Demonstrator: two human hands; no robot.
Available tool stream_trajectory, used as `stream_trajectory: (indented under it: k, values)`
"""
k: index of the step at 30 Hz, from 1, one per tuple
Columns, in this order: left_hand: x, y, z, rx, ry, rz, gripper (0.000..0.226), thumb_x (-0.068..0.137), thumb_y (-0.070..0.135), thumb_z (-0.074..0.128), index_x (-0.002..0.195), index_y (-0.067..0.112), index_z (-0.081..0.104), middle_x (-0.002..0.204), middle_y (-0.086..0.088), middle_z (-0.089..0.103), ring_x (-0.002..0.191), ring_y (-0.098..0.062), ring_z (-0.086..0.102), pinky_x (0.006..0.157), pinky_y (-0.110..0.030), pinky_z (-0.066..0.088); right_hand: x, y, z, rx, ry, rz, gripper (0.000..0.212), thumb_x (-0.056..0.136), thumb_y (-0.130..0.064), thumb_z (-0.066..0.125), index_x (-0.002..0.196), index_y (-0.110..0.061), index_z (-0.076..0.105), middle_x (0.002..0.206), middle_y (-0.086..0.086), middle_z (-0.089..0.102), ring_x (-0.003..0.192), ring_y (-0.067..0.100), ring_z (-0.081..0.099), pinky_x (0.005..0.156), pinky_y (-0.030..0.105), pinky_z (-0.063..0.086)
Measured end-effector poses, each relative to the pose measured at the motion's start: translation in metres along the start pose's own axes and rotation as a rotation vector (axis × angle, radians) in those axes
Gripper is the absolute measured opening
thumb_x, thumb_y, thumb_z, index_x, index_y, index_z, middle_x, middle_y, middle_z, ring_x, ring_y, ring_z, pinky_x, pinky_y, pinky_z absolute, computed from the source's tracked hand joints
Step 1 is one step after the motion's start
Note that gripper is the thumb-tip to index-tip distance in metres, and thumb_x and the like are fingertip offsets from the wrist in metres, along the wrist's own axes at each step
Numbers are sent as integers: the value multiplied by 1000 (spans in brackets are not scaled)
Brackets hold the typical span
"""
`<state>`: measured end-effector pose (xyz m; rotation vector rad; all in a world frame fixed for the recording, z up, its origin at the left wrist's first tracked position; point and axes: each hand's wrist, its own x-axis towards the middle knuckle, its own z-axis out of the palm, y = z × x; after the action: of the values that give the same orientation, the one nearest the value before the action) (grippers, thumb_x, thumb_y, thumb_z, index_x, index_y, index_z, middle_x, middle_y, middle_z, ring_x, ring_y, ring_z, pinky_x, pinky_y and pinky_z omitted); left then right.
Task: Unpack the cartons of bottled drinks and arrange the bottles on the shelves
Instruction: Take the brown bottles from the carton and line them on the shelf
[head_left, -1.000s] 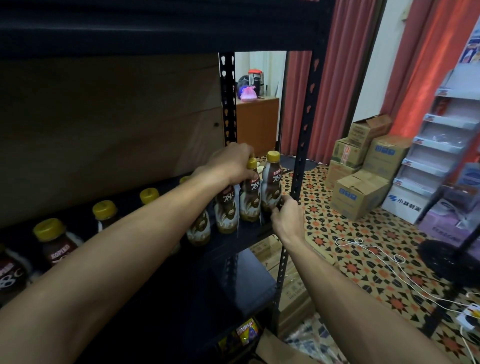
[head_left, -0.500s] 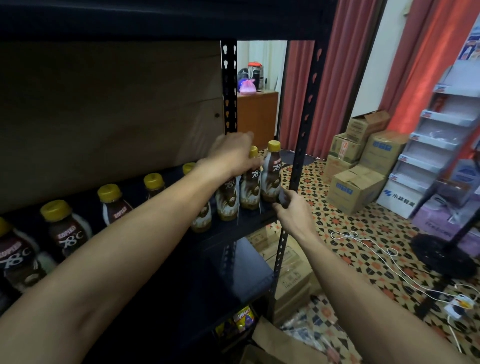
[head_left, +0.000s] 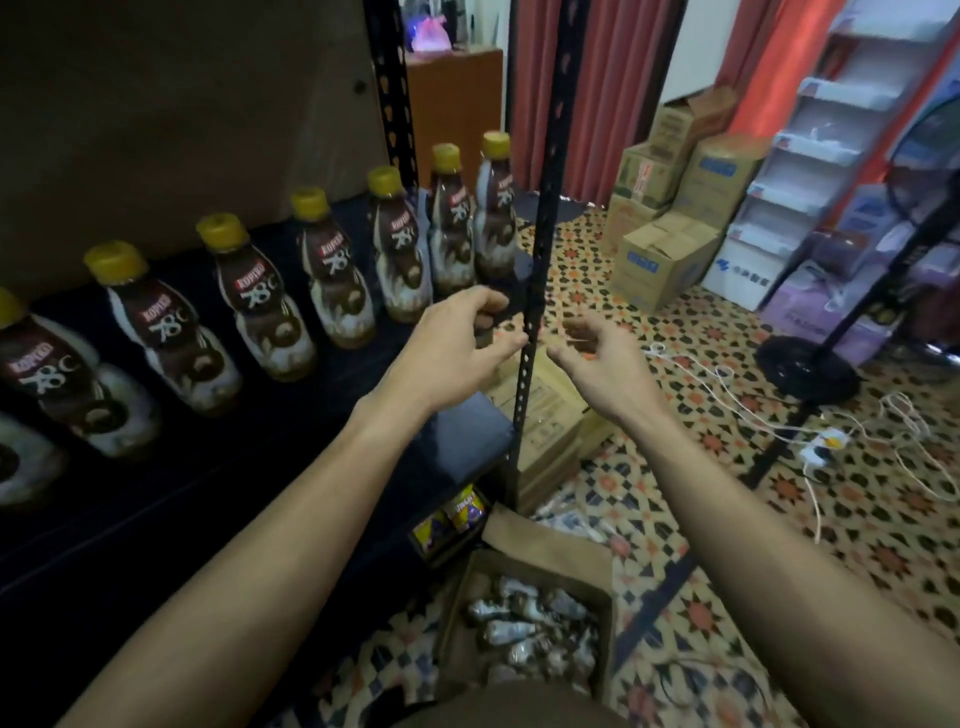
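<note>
Bottles (head_left: 262, 317) line the shelf (head_left: 218, 483) — left hand (head_left: 457, 345) and right hand (head_left: 610, 366) hover before it, empty, fingers loosely curled.

Bare shelf front (head_left: 249, 447) before bottle row (head_left: 270, 312); upright post (head_left: 541, 208) alongside.

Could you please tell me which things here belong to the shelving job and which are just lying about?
For the job: bottles, shelf, open carton, left hand, right hand.
Lying about: fan, white cable, power strip, display stand, wooden cabinet.
</note>
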<state>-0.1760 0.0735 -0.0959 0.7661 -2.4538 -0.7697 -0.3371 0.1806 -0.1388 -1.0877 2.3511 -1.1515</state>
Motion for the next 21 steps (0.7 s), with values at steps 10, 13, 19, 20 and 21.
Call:
stream_trajectory:
  k: [10, 13, 19, 20, 21]
  values:
    - [-61, -59, 91, -70, -355, -182, 43, 90, 38, 69, 126, 15, 63, 120, 2, 68, 111, -12, 63, 94, -32, 51, -72, 70, 16, -18, -66, 199, 40, 96, -33, 66, 133, -18, 63, 124, -1, 66, 113, 16, 63, 101, 37, 51]
    - [-81, -82, 126, -96, -446, -231, 41, 90, 34, 70, 126, 14, 63, 117, 1, 68, 108, -11, 64, 91, -28, 50, -88, 106, 37, -8, -98, 247, 38, 97, -32, 66, 131, -15, 64, 122, 1, 67, 115, 18, 61, 101, 39, 49]
    - [-109, -147, 217, -83, -586, -285, 42, 90, 30, 70, 125, 9, 62, 120, -5, 68, 111, -18, 65, 93, -31, 52, -98, 199, 97, -31, -178, 265, 34, 98, -33, 62, 127, -17, 67, 129, 0, 67, 123, 16, 59, 107, 42, 46]
    - [-116, -158, 234, -88, -613, -300, 41, 90, 28, 71, 125, 8, 62, 121, -6, 68, 111, -19, 65, 94, -31, 51, -100, 217, 109, -46, -202, 270, 33, 98, -31, 62, 127, -15, 68, 129, 2, 67, 123, 17, 59, 107, 43, 46]
    - [-120, -168, 248, -93, -634, -309, 41, 90, 27, 71, 125, 8, 61, 120, -6, 68, 110, -18, 65, 93, -29, 51, -100, 234, 119, -55, -220, 278, 33, 99, -29, 61, 126, -13, 67, 129, 4, 66, 122, 18, 60, 107, 43, 46]
